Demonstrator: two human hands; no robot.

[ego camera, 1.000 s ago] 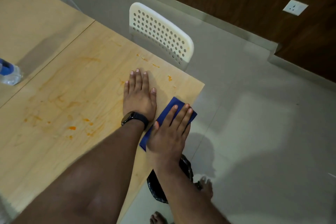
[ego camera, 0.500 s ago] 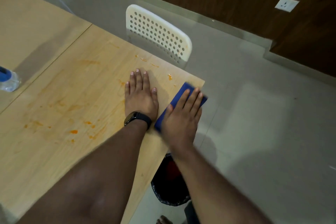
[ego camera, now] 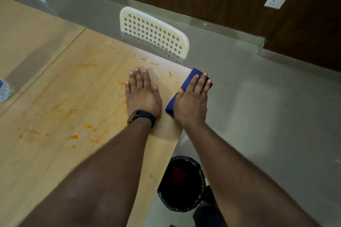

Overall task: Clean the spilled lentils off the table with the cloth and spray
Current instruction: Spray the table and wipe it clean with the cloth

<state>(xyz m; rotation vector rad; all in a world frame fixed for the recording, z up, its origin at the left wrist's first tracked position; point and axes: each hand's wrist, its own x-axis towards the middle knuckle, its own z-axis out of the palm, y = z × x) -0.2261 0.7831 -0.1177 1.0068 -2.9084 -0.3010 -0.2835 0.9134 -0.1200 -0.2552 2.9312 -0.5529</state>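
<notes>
Flat-fingered grip: right hand (ego camera: 191, 100) presses the blue cloth (ego camera: 186, 86), which has slid from mid-edge out to the tabletop (ego camera: 55, 153) corner, above the bin (ego camera: 181, 183). Left hand (ego camera: 142, 94) stays flat, fingers apart, bracing. Corner pass approx done; orange smears (ego camera: 73, 136) to the left remain.

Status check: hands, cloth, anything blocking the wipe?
Right hand flat on blue cloth at table corner. Left hand flat on table. Orange smears remain; nothing blocking.
</notes>
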